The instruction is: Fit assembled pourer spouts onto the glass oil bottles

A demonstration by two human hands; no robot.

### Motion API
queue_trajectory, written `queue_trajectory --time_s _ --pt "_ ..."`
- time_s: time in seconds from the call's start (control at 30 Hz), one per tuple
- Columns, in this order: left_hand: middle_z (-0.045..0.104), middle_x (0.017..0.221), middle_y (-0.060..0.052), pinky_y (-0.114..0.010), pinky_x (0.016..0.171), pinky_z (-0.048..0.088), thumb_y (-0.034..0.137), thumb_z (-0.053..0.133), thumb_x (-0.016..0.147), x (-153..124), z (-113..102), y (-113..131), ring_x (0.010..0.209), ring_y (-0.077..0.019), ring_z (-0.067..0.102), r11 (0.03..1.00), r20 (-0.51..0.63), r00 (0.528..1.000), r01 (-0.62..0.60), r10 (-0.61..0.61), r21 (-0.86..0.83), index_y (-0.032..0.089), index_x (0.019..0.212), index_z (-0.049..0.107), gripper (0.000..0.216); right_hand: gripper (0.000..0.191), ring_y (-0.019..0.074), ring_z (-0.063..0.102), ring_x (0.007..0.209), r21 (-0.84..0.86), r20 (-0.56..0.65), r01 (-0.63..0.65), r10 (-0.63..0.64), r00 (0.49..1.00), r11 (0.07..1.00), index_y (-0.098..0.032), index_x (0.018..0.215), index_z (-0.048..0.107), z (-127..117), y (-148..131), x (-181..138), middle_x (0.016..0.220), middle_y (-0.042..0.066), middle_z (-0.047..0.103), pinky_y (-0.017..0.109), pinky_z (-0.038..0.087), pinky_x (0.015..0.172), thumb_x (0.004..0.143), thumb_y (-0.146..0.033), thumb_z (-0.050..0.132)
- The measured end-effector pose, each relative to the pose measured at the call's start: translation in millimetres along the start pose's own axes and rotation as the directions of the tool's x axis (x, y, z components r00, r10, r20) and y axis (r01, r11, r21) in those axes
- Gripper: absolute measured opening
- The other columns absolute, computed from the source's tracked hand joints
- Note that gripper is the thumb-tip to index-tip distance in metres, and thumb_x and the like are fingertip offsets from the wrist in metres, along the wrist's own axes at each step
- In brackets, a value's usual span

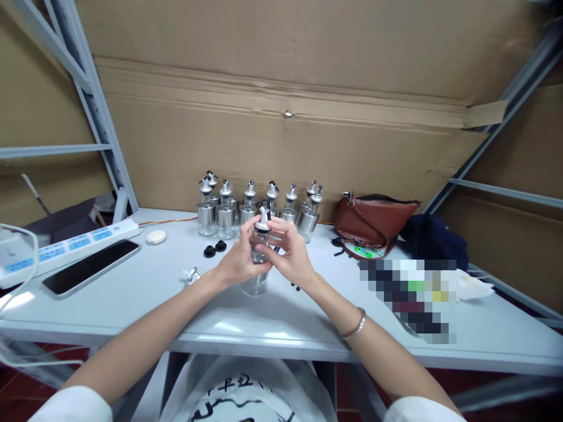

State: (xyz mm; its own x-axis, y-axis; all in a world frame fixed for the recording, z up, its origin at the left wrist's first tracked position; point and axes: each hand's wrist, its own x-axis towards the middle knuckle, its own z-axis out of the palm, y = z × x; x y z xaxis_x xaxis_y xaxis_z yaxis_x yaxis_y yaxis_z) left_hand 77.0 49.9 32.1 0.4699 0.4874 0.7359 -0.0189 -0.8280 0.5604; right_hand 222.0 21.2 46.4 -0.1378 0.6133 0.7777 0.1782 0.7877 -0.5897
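- Your hands: left hand [240,255] and right hand [290,249] both part-curled around one glass bottle [261,239], fingers up near its white-and-black spout [264,218].
- Bottle is roughly upright over the desk [149,305], straight out at your 12. Can't tell if its base touches.
- Clock from that bottle: metal-banded bottles [226,221] grouped at 12, each with a spout, well beyond your fingers.
- Black caps [215,249] at 9, near your left hand. Phone [92,268] and white disc [156,237] also 9, farther out.
- Small black bits [295,286] at 4, under your right wrist.
- Brown bag [373,220] between 2 and 3.
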Motion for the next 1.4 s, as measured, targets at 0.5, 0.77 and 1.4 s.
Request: queue_trajectory --time_s 0.5,0.77,1.4 --pt "0.051 0.118 -0.012 -0.04 0.084 0.052 0.027 0.067 0.077 -4.8 3.4 -8.9 0.104 -0.0222 0.059 0.998 -0.021 0.999 0.031 -0.032 -0.055 0.026 0.125 0.02 0.067 0.013 0.0169 0.062 0.085 -0.043 0.027 0.047 -0.046 0.999 0.998 -0.023 0.078 0.054 -2.0 -8.0 8.0 0.095 0.004 0.056 0.034 0.062 0.07 0.082 -0.031 0.064" --pt "0.034 0.136 -0.017 -0.04 0.086 0.052 0.019 0.07 0.067 -1.1 2.3 -11.3 0.106 -0.0239 0.059 0.996 -0.035 0.999 0.03 -0.033 -0.085 0.026 0.131 0.017 0.083 0.039 0.0247 0.057 0.114 -0.176 0.031 0.162 -0.159 0.987 0.971 -0.027 0.115 0.045 4.0 6.9 -4.2 0.129 0.012 0.048 0.043 0.056 0.083 0.081 -0.029 0.064" --pt "0.022 0.154 -0.022 -0.045 0.118 0.016 0.041 0.038 0.092 -17.5 17.4 -14.7 0.144 -0.0311 0.017 0.807 0.517 0.69 0.168 -0.506 0.565 0.006 0.141 0.034 0.06 0.025 0.0178 0.063 0.084 -0.61 -0.343 -0.03 -0.23 0.911 0.792 -0.024 0.107 0.055 -68.3 19.9 40.3 0.105 0.005 0.065 0.032 0.051 0.078 0.083 -0.02 0.058"
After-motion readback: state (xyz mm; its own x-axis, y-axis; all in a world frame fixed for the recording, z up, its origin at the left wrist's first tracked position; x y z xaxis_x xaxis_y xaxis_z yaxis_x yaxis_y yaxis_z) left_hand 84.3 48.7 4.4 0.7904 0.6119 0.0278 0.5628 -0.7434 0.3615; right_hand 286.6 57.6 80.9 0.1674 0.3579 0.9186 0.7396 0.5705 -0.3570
